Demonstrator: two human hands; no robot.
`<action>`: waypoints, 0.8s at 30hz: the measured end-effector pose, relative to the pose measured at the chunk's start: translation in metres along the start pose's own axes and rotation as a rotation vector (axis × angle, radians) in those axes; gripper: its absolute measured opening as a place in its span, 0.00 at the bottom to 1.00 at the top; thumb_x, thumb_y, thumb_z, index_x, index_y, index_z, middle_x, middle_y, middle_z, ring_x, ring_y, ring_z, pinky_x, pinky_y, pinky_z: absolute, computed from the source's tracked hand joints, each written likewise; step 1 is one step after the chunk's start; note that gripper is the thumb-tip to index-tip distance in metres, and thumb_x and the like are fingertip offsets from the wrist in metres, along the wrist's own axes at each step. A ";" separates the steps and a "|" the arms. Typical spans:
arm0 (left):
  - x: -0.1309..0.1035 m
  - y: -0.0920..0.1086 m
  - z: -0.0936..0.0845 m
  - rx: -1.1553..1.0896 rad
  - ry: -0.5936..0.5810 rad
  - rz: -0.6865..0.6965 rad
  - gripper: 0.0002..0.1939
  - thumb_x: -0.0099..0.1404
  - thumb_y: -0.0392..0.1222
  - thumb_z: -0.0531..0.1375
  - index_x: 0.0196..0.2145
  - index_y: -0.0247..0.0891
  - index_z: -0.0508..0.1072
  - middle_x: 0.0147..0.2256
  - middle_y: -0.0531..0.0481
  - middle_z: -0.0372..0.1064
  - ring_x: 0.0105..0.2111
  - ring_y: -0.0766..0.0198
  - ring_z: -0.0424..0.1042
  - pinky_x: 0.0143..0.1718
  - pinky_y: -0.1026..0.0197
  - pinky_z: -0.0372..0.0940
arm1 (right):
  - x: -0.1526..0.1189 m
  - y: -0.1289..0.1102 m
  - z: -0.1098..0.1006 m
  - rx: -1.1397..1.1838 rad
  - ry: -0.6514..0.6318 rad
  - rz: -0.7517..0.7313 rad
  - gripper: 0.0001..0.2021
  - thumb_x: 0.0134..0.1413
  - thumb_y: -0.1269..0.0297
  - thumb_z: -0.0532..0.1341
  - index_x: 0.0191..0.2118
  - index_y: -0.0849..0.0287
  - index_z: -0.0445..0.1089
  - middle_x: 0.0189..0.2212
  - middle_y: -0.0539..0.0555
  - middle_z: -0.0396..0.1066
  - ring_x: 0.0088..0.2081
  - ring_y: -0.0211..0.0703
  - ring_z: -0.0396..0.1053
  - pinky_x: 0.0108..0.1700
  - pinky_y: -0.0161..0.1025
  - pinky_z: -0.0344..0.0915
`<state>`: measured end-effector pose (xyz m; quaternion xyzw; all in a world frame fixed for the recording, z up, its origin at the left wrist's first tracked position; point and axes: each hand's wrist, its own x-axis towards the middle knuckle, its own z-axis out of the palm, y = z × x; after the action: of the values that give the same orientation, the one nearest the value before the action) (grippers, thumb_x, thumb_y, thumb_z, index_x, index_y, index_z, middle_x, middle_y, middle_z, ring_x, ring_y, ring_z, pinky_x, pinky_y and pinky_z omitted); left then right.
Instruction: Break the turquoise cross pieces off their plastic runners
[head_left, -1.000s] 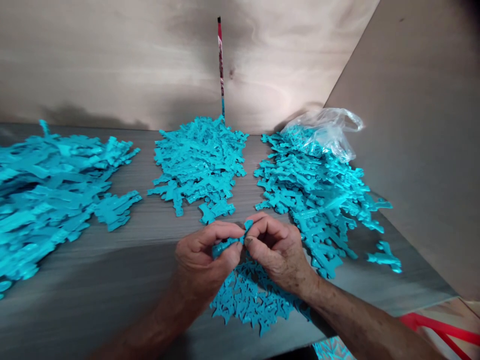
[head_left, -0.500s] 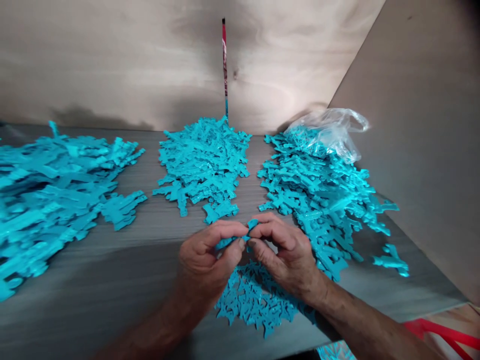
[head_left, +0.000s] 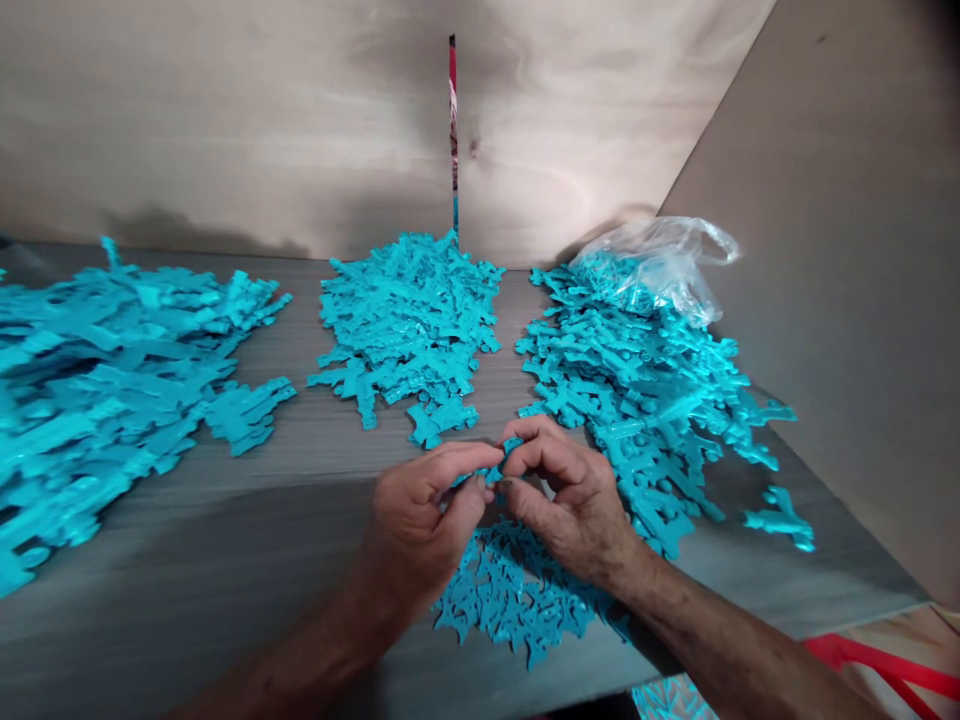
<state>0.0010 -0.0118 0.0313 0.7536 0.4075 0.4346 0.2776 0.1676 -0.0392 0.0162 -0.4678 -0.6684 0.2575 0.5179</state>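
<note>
Both of my hands meet above the front middle of the table, pinching a small turquoise plastic piece (head_left: pixel 512 446) between thumbs and forefingers. My left hand (head_left: pixel 427 500) grips its left side, and my right hand (head_left: pixel 566 500) closes on its right side. Fingers cover most of the piece, so its full shape is hidden. Just below the hands lies a pile of small, pointed turquoise pieces (head_left: pixel 517 600). Beyond them sits a middle heap of larger flat turquoise pieces (head_left: pixel 409 320), with one piece (head_left: pixel 442 418) at its near edge.
Large turquoise heaps lie at left (head_left: pixel 112 370) and right (head_left: pixel 637 400), the latter topped by a clear plastic bag (head_left: pixel 667 260). A thin coloured stick (head_left: pixel 454 130) stands against the plywood wall (head_left: pixel 262 120). A red strap-like thing (head_left: pixel 885 665) shows beyond the grey table's edge (head_left: pixel 840 620).
My left hand has shifted slightly right, closer to my right hand. The turquoise piece stays between both hands, and less of it shows by the left fingers. The heaps look the same.
</note>
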 end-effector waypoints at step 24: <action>-0.009 -0.002 0.004 0.437 0.074 0.456 0.18 0.64 0.26 0.56 0.51 0.32 0.72 0.40 0.43 0.81 0.36 0.64 0.80 0.42 0.68 0.72 | -0.004 -0.008 0.016 -0.144 0.214 0.003 0.04 0.53 0.70 0.65 0.29 0.56 0.74 0.38 0.55 0.76 0.42 0.45 0.75 0.42 0.40 0.70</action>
<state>0.0009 -0.0184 0.0243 0.8509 0.3216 0.4151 -0.0106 0.1502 -0.0439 0.0163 -0.5295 -0.6255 0.1580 0.5508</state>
